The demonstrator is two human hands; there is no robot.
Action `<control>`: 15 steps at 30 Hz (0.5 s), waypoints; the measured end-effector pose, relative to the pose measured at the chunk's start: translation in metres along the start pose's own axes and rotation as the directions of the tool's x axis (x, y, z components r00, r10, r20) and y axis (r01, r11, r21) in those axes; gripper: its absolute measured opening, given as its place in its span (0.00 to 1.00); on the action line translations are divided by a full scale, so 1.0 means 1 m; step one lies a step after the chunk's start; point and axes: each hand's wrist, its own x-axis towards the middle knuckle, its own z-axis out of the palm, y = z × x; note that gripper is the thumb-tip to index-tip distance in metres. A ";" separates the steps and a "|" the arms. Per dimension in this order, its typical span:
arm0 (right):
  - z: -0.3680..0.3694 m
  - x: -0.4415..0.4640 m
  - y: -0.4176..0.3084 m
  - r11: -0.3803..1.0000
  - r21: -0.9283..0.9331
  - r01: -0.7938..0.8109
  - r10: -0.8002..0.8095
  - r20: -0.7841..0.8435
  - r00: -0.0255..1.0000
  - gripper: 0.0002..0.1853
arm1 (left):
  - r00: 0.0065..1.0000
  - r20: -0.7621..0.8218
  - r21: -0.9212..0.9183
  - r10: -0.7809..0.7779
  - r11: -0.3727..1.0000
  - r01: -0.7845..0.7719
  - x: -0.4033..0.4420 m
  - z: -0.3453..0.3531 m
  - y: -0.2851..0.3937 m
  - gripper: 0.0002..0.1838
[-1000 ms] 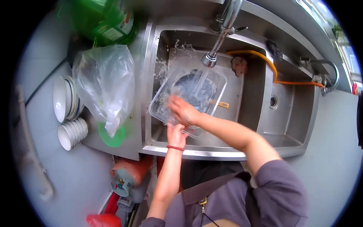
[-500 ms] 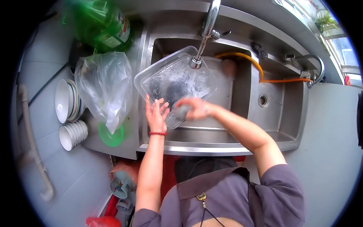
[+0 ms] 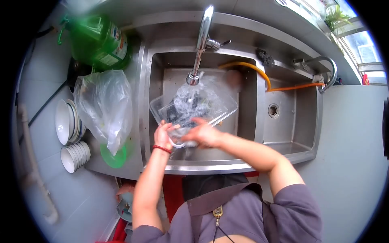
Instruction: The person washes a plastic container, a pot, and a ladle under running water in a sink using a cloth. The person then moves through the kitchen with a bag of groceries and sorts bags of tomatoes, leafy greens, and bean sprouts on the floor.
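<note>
A clear plastic container (image 3: pixel 227 112) is tilted in the large left basin, under the faucet (image 3: pixel 193 78). Water streams into it and splashes up in bubbles. Something dark shows through the water and plastic, too unclear to name. At the container's near left corner my left hand (image 3: pixel 163 137), with a red bead bracelet, grips the edge, its thumb pointing inward. Over the near end is my right hand (image 3: pixel 206 134), fingers pointing left and smeared by motion. A pale patch lies beneath those fingers; whether they hold it I cannot tell.
Left of the sink are a green jug (image 3: pixel 99 42), a clear plastic bag (image 3: pixel 104 105), a green lid-like disc (image 3: pixel 114 157), white bowls (image 3: pixel 63 121) and stacked cups (image 3: pixel 72 157). An orange hose (image 3: pixel 263 77) crosses the divider into the right basin (image 3: pixel 289 129). A dark scrubber (image 3: pixel 265 57) sits behind.
The container has been tilted and turned, and its near end has come toward me. Both hands have moved nearer the sink's front edge, and the water now splashes more strongly. The view has shifted slightly.
</note>
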 end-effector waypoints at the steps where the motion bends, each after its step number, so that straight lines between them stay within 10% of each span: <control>1: 0.005 -0.025 0.023 0.989 0.059 -0.139 0.141 -0.048 0.989 0.28 | 0.998 0.021 0.007 -0.051 0.999 0.051 -0.010 -0.004 0.014 0.31; 4: -0.026 -0.083 0.067 0.899 -0.309 -0.311 0.321 -0.019 0.947 0.33 | 0.960 0.277 0.020 -0.050 0.999 0.046 -0.001 -0.043 0.043 0.30; 6: -0.030 -0.061 0.027 0.887 -0.248 -0.390 0.390 -0.052 0.920 0.33 | 0.954 0.255 -0.545 0.156 0.838 0.009 -0.038 0.002 0.030 0.31; 8: 0.009 -0.030 -0.007 0.908 -0.120 -0.402 0.370 -0.223 0.902 0.33 | 0.919 0.347 -0.613 0.184 0.786 0.074 -0.048 0.037 -0.016 0.32; 11: 0.040 -0.007 -0.029 0.880 0.130 -0.458 0.475 -0.296 0.829 0.33 | 0.948 0.287 -0.405 0.141 0.914 -0.013 -0.024 0.039 -0.065 0.21; 12: 0.035 -0.017 -0.017 0.967 0.053 -0.250 0.256 -0.177 0.950 0.30 | 0.900 0.414 -0.358 0.136 0.934 0.023 -0.027 0.031 -0.052 0.16; 13: 0.028 -0.027 -0.004 1.000 0.002 -0.022 0.022 -0.042 0.999 0.28 | 0.967 0.169 -0.294 0.193 0.946 -0.137 -0.003 0.007 -0.069 0.10; 15: 0.017 -0.053 0.040 0.987 -0.161 0.020 -0.024 -0.019 1.000 0.24 | 0.947 0.303 -0.167 0.108 0.984 -0.059 -0.025 0.003 -0.034 0.09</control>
